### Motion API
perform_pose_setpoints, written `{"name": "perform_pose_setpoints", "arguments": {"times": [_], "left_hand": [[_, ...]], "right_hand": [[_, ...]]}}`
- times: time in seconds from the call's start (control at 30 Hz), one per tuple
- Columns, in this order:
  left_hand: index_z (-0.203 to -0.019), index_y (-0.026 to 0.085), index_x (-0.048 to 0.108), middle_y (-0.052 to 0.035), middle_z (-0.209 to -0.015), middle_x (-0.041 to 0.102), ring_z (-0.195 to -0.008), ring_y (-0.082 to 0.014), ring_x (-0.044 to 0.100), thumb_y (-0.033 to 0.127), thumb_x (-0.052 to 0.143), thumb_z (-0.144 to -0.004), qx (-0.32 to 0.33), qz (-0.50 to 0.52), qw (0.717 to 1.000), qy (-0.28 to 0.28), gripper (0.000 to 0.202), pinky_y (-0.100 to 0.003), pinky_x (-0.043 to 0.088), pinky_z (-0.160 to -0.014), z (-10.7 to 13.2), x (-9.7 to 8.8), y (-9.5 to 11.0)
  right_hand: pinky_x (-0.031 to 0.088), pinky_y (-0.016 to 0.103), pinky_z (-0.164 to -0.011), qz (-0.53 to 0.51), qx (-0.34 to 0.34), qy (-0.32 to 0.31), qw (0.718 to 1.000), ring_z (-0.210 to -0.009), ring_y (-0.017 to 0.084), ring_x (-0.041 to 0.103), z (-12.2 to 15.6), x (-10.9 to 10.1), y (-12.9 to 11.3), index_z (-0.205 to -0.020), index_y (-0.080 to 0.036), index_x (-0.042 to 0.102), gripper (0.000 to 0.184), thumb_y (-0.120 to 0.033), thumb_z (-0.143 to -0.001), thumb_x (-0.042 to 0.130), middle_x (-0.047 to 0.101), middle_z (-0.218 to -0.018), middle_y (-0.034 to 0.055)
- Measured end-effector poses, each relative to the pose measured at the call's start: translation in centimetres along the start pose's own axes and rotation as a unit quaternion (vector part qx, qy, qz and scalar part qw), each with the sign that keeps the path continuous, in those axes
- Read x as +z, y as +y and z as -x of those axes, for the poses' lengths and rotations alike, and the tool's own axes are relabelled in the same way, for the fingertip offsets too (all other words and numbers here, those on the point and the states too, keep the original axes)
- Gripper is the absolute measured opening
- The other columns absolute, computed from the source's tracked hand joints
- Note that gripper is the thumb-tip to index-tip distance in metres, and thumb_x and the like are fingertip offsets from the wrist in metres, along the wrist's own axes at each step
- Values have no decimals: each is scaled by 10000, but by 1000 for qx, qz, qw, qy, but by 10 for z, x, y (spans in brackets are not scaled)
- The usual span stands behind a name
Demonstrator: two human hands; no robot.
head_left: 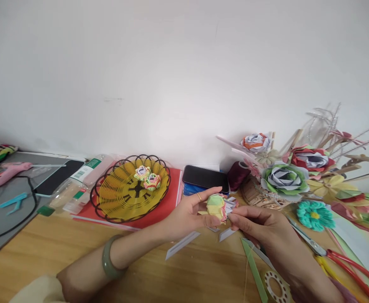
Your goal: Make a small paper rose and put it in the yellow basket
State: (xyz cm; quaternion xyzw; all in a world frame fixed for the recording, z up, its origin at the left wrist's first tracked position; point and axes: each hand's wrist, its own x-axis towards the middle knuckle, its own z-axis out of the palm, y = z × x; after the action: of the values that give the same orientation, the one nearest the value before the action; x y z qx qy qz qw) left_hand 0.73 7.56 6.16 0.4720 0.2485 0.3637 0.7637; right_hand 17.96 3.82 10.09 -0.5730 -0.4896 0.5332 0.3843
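My left hand holds a small paper flower, its outside pale yellow and green with pink edges. The thumb lies below the flower and the forefinger, with a thin ring, reaches over the top. On the flower's right side, the thumb and fingers of my right hand pinch the white and lilac folded paper at its open end. Whether that piece is joined to the flower is hidden by the fingertips. Folded pale paper strips lie on the wooden table under my hands.
Left stands a yellow woven basket with two paper flowers on red paper. Beyond it lie a phone and a pink glue gun. Right are red-handled scissors, a tape roll, a teal yarn flower and larger paper flowers.
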Motion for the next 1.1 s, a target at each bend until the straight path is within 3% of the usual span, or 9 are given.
{"name": "perform_pose_setpoints", "arguments": {"times": [0.33, 0.53, 0.67, 0.87, 0.97, 1.1], "left_hand": [[-1263, 217, 486, -102, -1218, 569, -1047, -224, 549, 317, 783, -575, -1, -6, 1000, -4, 757, -340, 403, -901, 0, 0, 2], [-1280, 214, 465, -111, -1201, 572, -977, -206, 566, 349, 790, -557, -11, 6, 1000, -13, 804, -307, 452, -806, 0, -1, 2], [-1251, 214, 500, -124, -1153, 587, -831, -174, 591, 417, 734, -623, -20, 29, 999, -18, 700, -269, 485, -646, -1, -2, 1], [-1216, 197, 536, -124, -1110, 602, -822, -170, 594, 412, 713, -654, -27, 42, 999, -11, 627, -267, 496, -635, -2, -4, 3], [-1207, 194, 545, -124, -1106, 604, -793, -157, 593, 421, 730, -627, -32, 31, 999, -6, 650, -257, 494, -625, -1, -3, 5], [-1222, 183, 533, -114, -1071, 616, -766, -145, 584, 416, 746, -603, -36, 11, 999, 4, 695, -264, 491, -640, 1, 0, 8]], "right_hand": [[207, 188, -372, -20, 20, 19, 999, -405, 34, 285, 0, 4, 0, -607, -149, 707, 234, -376, -577, 758, 575, -514, -9], [431, 217, -566, -16, -1, 17, 1000, -599, 125, 531, 1, 7, -4, -608, -169, 717, 190, -352, -582, 760, 657, -630, 24], [426, 216, -563, -20, -6, 18, 1000, -599, 123, 524, 2, 7, -5, -651, -184, 729, 202, -384, -623, 732, 652, -633, 13], [318, 211, -450, 34, 23, -2, 999, -529, 113, 468, 3, 2, -4, -820, -175, 734, 323, -460, -684, 663, 572, -558, 0], [261, 203, -423, 53, 20, 6, 998, -476, 76, 382, 2, 2, -5, -786, -174, 734, 282, -429, -682, 670, 567, -564, -12], [291, 194, -438, 28, 8, 4, 1000, -477, 66, 376, 3, 3, -6, -681, -181, 730, 190, -366, -641, 713, 582, -568, -20]]}}
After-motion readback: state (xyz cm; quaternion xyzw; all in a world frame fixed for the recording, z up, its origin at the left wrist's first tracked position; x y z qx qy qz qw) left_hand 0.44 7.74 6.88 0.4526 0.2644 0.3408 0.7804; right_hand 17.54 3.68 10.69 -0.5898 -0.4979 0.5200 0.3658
